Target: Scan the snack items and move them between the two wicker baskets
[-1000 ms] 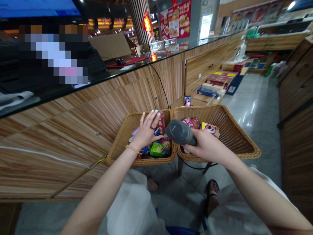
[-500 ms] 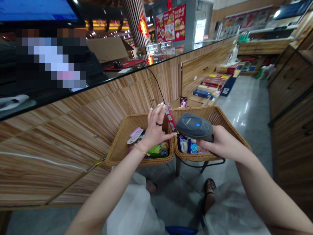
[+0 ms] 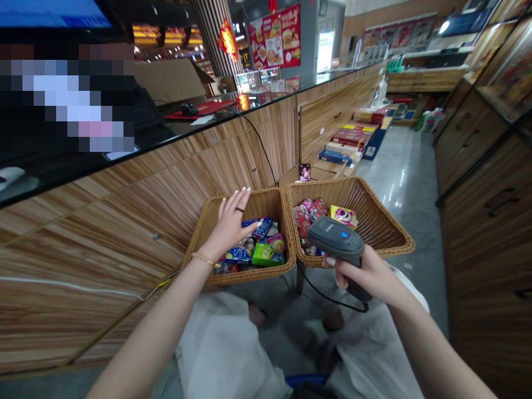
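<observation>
Fingers (image 3: 238,198) of my left hand (image 3: 230,224) are spread apart and hold nothing, palm down over the left wicker basket (image 3: 194,254), which is filled with snack packets: a green packet (image 3: 266,255) near the front, a blue packet (image 3: 238,255) just beside it. My right hand (image 3: 368,276) is clamped around the handle of the barcode scanner (image 3: 336,237), held at the near rim of the right wicker basket (image 3: 393,224). That basket holds red packets (image 3: 310,210) and a yellow box (image 3: 343,215). A black cable (image 3: 322,293) hangs from the scanner
</observation>
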`<state>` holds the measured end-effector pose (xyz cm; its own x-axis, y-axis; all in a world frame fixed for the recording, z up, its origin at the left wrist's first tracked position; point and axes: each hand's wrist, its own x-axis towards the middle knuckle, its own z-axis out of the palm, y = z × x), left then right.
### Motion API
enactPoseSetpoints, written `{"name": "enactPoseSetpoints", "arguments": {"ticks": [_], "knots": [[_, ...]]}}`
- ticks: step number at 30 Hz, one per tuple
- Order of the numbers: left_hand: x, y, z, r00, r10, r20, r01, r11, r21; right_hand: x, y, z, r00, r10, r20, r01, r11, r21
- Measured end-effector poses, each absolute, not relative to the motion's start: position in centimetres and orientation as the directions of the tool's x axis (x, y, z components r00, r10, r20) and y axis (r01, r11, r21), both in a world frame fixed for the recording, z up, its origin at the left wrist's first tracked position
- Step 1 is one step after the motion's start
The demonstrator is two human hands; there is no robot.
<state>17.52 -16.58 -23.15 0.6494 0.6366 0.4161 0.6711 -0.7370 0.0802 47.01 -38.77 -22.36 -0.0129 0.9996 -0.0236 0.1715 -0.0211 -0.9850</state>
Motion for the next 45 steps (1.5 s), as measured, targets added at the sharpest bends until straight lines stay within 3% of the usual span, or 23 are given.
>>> {"name": "enactPoseSetpoints", "arguments": {"ticks": [5,11,21,30,33,36,40,45], "knots": [[12.2,-14.9,-25.4,0.618,0.745,0.252,0.761,-0.647,0.046,44.8,-39.2,-23.6,0.024,0.998,-0.049,0.069,-0.051,-0.996],[10.6,-13.6,-27.4,0.600,0.797,0.062,0.800,-0.600,-0.017,42.7,-39.5,-24.6,-0.008,0.996,-0.088,0.083,-0.087,-0.993],[17.9,-12.0,-28.6,0.777,0.617,-0.127,0.608,-0.787,-0.103,40.8,-39.5,-24.9,-0.004,0.992,-0.129,0.068,-0.128,-0.989],[22.5,-11.7,-29.6,0.795,0.546,-0.264,0.542,-0.835,-0.094,40.9,-39.6,-24.6,-0.006,0.987,-0.158,0.022,-0.158,-0.987],[22.3,-12.0,-28.6,0.789,0.570,-0.228,0.559,-0.821,-0.117,41.1,-39.8,-24.6,-0.009,0.986,-0.168,0.013,-0.168,-0.986],[21.5,-12.8,-26.9,0.768,0.632,-0.097,0.629,-0.775,-0.064,41.1,-40.1,-24.7,-0.006,0.985,-0.173,0.001,-0.173,-0.985],[20.3,-15.1,-24.5,0.732,0.676,0.087,0.652,-0.731,0.202,40.8,-40.2,-25.1,-0.003,0.984,-0.179,-0.007,-0.179,-0.984],[19.2,-19.1,-23.5,0.695,0.652,0.304,0.478,-0.734,0.483,40.4,-40.4,-25.7,-0.022,0.986,-0.165,-0.036,-0.166,-0.986]]}}
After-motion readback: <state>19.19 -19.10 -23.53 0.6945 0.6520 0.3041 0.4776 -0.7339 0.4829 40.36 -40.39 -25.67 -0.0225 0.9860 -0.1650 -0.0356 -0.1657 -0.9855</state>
